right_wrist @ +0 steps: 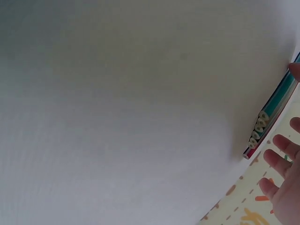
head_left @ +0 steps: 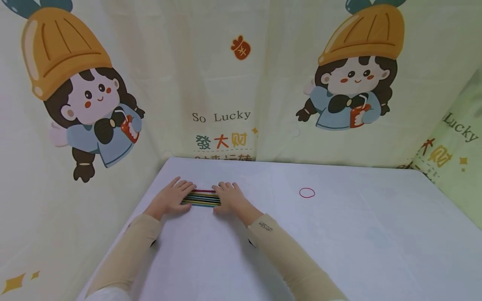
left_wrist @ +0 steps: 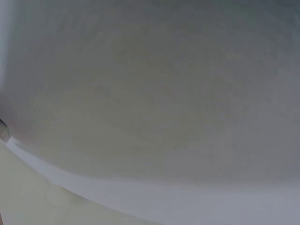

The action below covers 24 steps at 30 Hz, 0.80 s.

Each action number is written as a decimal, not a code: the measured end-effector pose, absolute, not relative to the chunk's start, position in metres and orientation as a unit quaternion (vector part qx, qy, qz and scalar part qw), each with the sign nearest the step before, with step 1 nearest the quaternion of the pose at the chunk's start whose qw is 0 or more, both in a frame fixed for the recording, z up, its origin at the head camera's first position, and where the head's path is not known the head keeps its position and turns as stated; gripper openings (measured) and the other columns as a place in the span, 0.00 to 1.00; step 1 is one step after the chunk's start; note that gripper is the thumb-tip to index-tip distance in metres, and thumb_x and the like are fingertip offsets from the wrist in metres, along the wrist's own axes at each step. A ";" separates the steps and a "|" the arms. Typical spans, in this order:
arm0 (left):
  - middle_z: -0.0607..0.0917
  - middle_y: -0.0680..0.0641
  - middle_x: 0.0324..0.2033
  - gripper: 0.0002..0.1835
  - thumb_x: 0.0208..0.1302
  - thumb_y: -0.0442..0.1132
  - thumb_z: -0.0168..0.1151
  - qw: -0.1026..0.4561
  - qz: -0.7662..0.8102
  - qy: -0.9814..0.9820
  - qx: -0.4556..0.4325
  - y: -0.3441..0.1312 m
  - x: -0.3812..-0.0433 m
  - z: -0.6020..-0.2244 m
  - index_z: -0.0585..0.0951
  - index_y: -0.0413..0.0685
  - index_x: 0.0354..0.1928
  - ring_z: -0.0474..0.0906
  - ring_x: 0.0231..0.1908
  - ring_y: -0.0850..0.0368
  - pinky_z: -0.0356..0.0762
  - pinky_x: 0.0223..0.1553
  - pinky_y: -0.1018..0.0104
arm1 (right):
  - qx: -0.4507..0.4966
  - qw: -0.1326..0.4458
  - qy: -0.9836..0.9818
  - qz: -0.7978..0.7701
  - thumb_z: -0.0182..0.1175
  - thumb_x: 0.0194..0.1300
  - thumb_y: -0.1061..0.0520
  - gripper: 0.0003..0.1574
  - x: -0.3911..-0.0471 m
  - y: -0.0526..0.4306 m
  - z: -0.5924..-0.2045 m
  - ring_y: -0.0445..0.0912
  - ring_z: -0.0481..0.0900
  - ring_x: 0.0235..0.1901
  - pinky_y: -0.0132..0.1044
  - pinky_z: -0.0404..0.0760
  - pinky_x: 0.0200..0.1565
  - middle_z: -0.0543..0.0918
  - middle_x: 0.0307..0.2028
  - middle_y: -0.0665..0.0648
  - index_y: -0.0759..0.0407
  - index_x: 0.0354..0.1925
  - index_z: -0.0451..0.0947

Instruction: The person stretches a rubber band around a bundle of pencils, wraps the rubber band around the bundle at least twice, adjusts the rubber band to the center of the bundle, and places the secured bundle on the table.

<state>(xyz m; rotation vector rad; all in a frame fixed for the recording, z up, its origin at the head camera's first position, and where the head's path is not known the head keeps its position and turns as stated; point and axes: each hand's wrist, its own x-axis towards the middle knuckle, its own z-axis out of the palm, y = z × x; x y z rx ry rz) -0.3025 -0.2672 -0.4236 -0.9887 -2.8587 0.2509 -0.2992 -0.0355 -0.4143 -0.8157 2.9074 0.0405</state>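
A row of pencils [head_left: 202,198] in several colours lies side by side on the white table, with red at the far edge and blue at the near edge. My left hand [head_left: 174,198] rests at the row's left end, its fingers stretched out and thumb along the near side. At the right end, my right hand [head_left: 229,198] touches the row, fingers straight and spread. The right wrist view shows round pale ends of the pencils [right_wrist: 262,123] beside the thumb [right_wrist: 294,70], while the other fingers [right_wrist: 276,161] extend past them. The left wrist view shows neither the left hand's fingers nor the pencils clearly.
On the white table [head_left: 339,234], a red oval outline [head_left: 306,192] is marked to the right of the hands. A printed curtain [head_left: 278,138] hangs behind the table's far edge and along its left side. Beige sleeves [head_left: 128,246] cover both forearms.
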 end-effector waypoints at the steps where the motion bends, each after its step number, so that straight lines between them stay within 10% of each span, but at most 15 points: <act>1: 0.71 0.41 0.57 0.34 0.57 0.55 0.53 0.052 0.086 -0.940 -0.327 -0.267 -0.303 -0.424 0.67 0.41 0.60 0.63 0.58 0.44 0.46 0.63 0.46 | -0.270 0.063 0.961 0.017 0.55 0.56 0.34 0.47 -0.300 -0.037 -0.415 0.47 0.59 0.61 0.47 0.53 0.63 0.62 0.63 0.52 0.47 0.68 0.53; 24: 0.74 0.41 0.44 0.26 0.53 0.49 0.50 0.043 0.108 -0.927 -0.358 -0.253 -0.304 -0.430 0.70 0.39 0.50 0.69 0.46 0.46 0.61 0.54 0.51 | -0.277 0.031 0.955 0.106 0.52 0.59 0.34 0.38 -0.291 -0.050 -0.417 0.45 0.64 0.57 0.48 0.53 0.63 0.69 0.55 0.51 0.49 0.62 0.61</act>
